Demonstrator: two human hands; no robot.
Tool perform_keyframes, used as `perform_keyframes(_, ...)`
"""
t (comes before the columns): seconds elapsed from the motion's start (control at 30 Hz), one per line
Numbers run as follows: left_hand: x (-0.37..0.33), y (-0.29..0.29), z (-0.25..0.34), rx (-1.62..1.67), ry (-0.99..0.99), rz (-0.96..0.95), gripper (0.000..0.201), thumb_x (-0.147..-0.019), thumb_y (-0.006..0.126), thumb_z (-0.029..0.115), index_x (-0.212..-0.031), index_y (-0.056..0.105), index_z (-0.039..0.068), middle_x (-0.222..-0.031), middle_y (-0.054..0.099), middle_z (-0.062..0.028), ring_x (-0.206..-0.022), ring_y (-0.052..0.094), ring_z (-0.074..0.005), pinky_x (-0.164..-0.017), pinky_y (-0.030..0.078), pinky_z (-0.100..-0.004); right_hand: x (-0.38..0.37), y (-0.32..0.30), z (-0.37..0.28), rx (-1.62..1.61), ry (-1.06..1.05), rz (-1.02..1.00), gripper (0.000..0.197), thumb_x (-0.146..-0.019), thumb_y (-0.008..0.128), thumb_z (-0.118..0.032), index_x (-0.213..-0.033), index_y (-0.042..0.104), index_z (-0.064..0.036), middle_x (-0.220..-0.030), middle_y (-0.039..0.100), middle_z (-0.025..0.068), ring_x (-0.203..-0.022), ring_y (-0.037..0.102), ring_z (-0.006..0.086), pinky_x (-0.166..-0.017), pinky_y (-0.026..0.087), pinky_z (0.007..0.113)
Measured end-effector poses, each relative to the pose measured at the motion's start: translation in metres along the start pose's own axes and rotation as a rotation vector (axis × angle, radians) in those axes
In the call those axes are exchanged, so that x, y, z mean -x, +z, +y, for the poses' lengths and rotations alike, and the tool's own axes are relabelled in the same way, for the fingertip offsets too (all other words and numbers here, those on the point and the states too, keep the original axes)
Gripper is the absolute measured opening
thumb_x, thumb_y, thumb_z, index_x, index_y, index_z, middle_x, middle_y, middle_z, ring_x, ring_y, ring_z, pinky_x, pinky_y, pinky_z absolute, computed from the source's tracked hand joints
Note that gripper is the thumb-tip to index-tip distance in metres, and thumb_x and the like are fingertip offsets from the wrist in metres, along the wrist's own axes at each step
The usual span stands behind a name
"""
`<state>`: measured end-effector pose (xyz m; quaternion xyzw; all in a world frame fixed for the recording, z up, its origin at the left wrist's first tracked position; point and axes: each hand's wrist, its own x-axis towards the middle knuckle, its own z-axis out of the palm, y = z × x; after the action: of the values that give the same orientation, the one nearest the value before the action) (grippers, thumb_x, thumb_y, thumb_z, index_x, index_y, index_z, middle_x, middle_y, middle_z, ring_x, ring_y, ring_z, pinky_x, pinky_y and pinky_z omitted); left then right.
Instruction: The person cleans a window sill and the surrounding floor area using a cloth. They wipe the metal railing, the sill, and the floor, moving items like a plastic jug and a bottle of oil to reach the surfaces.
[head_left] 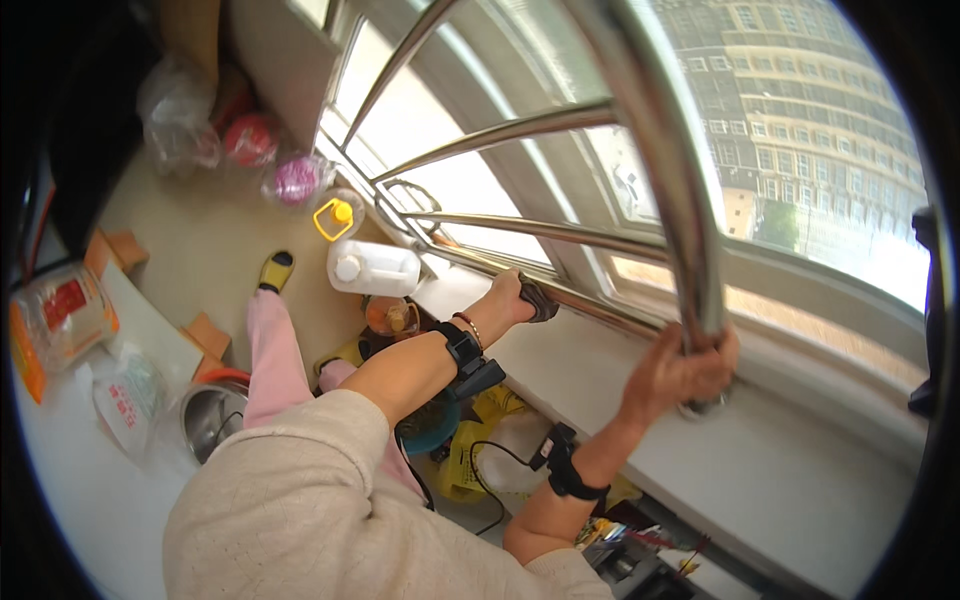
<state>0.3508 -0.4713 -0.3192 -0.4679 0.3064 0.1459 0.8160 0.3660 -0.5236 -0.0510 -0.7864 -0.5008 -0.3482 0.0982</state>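
My left hand (510, 297) is closed on a dark brown cloth (539, 299), pressed against the low steel rail (600, 312) just above the white sill. Most of the cloth is hidden behind my fingers. To the right, my right hand (685, 375) wraps round the thick upright steel post (690, 200) close to its round foot (703, 407). Other steel bars (500, 138) branch from this post towards the left, in front of the window. Both wrists wear black straps with small devices.
The white sill (800, 490) runs along the window. Left of it stand a white jug (372, 268), a bottle with a yellow cap and handle (338, 215), and plastic-wrapped bundles (297, 180). Below my arms are yellow bags (465, 455). A metal pot (213, 418) and packages (62, 315) are at left.
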Motion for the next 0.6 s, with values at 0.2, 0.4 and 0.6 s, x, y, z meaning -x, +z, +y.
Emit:
perform_keyframes(0.2, 0.082, 0.042, -0.066, -0.220, -0.346, -0.502, 0.048, -0.112, 0.020, 0.027, -0.129, 0.048, -0.007, -0.129, 0.059, -0.0240, -0.119, 0.059, -0.0364, -0.108, 0.048, -0.0531, -0.006, -0.025, 0.004, -0.311, -0.066, -0.100, 0.081, -0.096, 0.056, -0.062, -0.147, 0.041, -0.0005, -0.143, 0.046, 0.0181, -0.135, 0.037, 0.0354, -0.114, 0.022, 0.051)
perform_keyframes(0.4, 0.175, 0.049, -0.132, -0.749, -0.195, -0.668, 0.043, -0.112, 0.025, 0.030, -0.134, 0.046, -0.001, -0.131, 0.058, -0.0187, -0.120, 0.057, -0.0332, -0.112, 0.044, -0.0502, 0.020, -0.083, 0.007, -0.742, 0.137, -0.073, 0.068, -0.101, 0.056, -0.050, -0.143, 0.049, 0.0034, -0.153, 0.038, 0.0229, -0.141, 0.036, 0.0394, -0.113, 0.031, 0.047)
perform_keyframes(0.6, 0.243, 0.024, -0.135, -1.330, 0.061, -0.609, 0.038, -0.110, 0.040, 0.033, -0.127, 0.055, 0.002, -0.124, 0.061, -0.0133, -0.109, 0.060, -0.0253, -0.097, 0.050, -0.0412, 0.077, -0.105, -0.026, -0.895, 0.536, -0.057, 0.062, -0.102, 0.061, -0.037, -0.148, 0.042, -0.0005, -0.151, 0.042, 0.0187, -0.138, 0.041, 0.0313, -0.113, 0.034, 0.044)
